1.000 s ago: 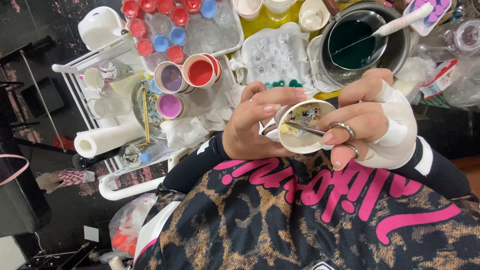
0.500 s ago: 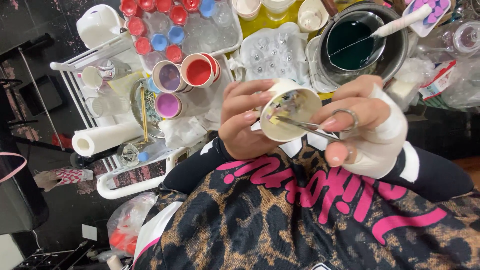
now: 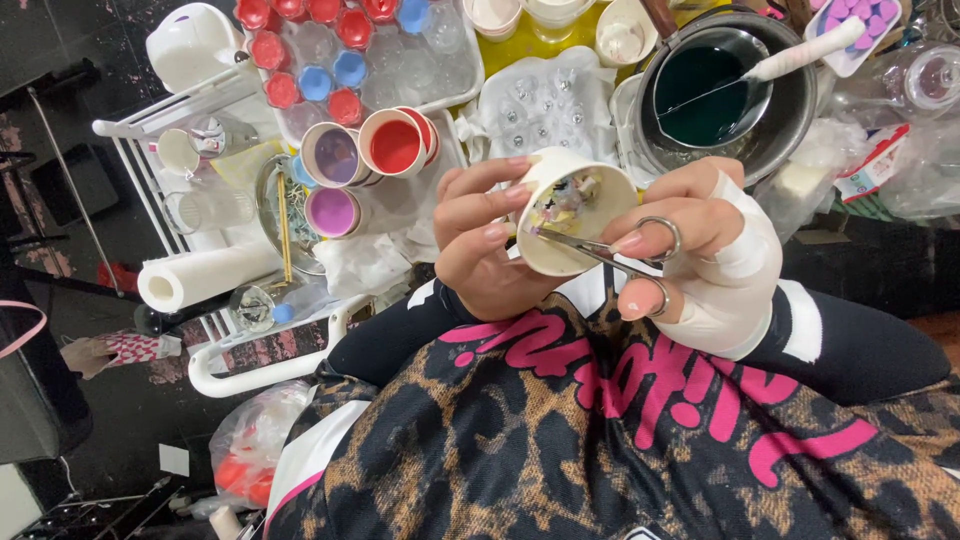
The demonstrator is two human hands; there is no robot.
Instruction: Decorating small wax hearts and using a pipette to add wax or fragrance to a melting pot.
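While left hand [image 3: 480,240] grips cup [image 3: 570,215], right hand [image 3: 700,250] pokes scissors [image 3: 610,250] inside.

The left hand [image 3: 480,245] grips a small white paper cup [image 3: 572,210], tipped toward the camera with pale scraps inside. The bandaged right hand [image 3: 705,250] works small scissors [image 3: 610,250] — blades resting on the cup's rim — just below the dark pot of green liquid [image 3: 715,85].

tilted white cup [image 3: 572,215], small scissors [image 3: 610,245] inside
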